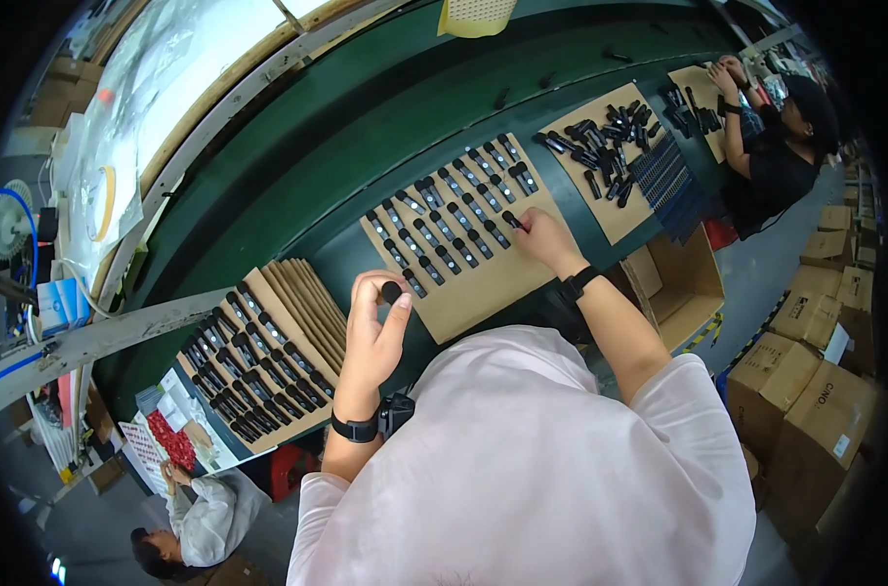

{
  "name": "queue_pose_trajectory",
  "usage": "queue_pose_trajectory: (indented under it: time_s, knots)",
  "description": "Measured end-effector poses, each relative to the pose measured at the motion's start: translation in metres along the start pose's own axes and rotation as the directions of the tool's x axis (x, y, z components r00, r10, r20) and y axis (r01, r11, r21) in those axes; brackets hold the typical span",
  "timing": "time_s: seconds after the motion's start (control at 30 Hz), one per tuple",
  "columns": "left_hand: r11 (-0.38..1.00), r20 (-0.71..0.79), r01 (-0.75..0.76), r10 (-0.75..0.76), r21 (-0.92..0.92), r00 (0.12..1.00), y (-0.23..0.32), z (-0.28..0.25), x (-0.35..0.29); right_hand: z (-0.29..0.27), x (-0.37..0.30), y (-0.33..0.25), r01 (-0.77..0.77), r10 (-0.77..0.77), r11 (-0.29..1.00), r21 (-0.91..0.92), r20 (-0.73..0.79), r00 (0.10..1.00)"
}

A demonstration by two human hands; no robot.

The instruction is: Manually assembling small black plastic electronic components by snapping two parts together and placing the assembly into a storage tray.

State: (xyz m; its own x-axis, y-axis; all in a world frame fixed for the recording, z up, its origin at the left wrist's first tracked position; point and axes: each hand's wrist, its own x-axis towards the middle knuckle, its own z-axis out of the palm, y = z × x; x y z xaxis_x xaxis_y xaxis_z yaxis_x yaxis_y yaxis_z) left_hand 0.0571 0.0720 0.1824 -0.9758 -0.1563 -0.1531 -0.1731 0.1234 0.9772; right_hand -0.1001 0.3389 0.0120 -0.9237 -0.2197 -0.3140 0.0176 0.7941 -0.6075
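Observation:
In front of me a brown cardboard sheet [460, 310] carries rows of short black makeup brushes [452, 223], with dark rounded heads and a pale mark on each handle. My left hand [373, 337] is raised off the sheet's near left side. Between its thumb and fingers is a makeup brush [392, 292], whose round dark head points up at me. My right hand [549, 241] reaches over the sheet's right part. Its fingertips close on another makeup brush [511, 220] at the right end of a row; whether that brush still touches the sheet I cannot tell.
Left of me lies another sheet of brushes [258, 366] beside stacked cardboard sheets [302, 308]. To the right, a cardboard sheet [615, 220] holds loosely heaped brushes. An open carton [693, 283] stands below the table edge. One co-worker [781, 146] works far right, another [214, 518] lower left.

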Motion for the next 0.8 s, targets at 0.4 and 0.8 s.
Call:
queue_pose_trajectory:
  time_s: [0.4,0.8]
  knots:
    - [0.974,-0.091,-0.091,0.074,-0.207,0.993,0.016,0.012,0.002,-0.009,-0.011,-0.021,0.118,-0.115,0.992,0.041,-0.063,0.991]
    - [0.913,0.03,-0.341,0.357,-0.225,0.934,0.043,0.028,-0.006,-0.095,-0.12,-0.153,0.009,-0.519,0.502,0.865,0.293,0.803]
